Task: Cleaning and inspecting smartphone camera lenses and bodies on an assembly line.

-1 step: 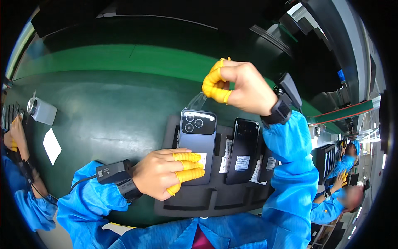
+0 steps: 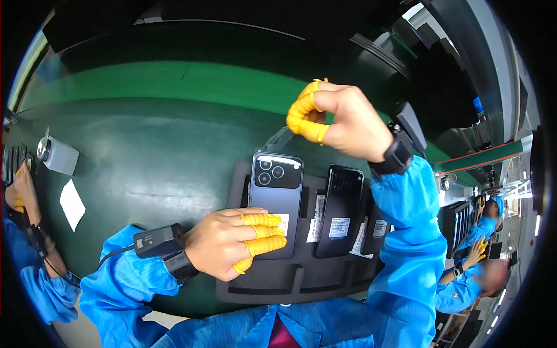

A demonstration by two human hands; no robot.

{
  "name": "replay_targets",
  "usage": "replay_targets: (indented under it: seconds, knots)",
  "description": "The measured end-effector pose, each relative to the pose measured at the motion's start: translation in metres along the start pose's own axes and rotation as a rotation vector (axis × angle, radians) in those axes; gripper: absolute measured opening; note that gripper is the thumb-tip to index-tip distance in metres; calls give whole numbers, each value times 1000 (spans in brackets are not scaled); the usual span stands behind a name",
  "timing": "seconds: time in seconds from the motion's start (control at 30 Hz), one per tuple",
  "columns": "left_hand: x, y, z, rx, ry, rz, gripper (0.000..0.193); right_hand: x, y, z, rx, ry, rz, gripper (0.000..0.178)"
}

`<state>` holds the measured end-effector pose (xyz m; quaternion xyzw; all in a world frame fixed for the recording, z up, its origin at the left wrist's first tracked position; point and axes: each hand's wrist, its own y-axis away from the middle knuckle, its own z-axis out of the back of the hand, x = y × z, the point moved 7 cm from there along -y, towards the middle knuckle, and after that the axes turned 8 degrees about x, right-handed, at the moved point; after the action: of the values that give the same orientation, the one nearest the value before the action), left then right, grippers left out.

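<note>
A blue-grey smartphone (image 2: 277, 200) lies camera side up over the left part of a dark foam tray (image 2: 264, 284). My left hand (image 2: 223, 240), with yellow finger cots, holds it; the fingers reach across its lower back and partly cover a white label. Above the phone's top edge, my right hand (image 2: 333, 119) is closed in a pinch, also in yellow finger cots. From its fingertips a strip of clear film (image 2: 278, 139) slants down to the phone's top end. To the right, a darker smartphone (image 2: 342, 209) with a white label rests in the tray.
Another labelled dark device (image 2: 378, 229) sits partly behind my right sleeve. On the green table (image 2: 156, 162) stand a grey-white dispenser bottle (image 2: 60, 155) and a white paper piece (image 2: 72, 205). A neighbour's hand (image 2: 24, 185) shows at the left; other people work at the far right.
My right hand has moved slightly right, and the clear film stretches a little with it. The left hand and the phone have stayed put.
</note>
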<state>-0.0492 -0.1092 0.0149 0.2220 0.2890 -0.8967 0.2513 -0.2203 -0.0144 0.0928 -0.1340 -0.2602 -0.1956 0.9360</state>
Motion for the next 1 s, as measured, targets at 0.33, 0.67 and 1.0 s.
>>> replay_targets:
  seconds: [0.33,0.67,1.0]
  knots:
    - [0,-2,2,86,-10,42,50,38,105,37,-76,439,-255,20]
    - [-1,-7,-3,158,41,70,54,41,425,66,-249,984,-1602,22]
    - [1,-5,-2,117,-8,70,49,46,740,-55,231,557,-2550,25]
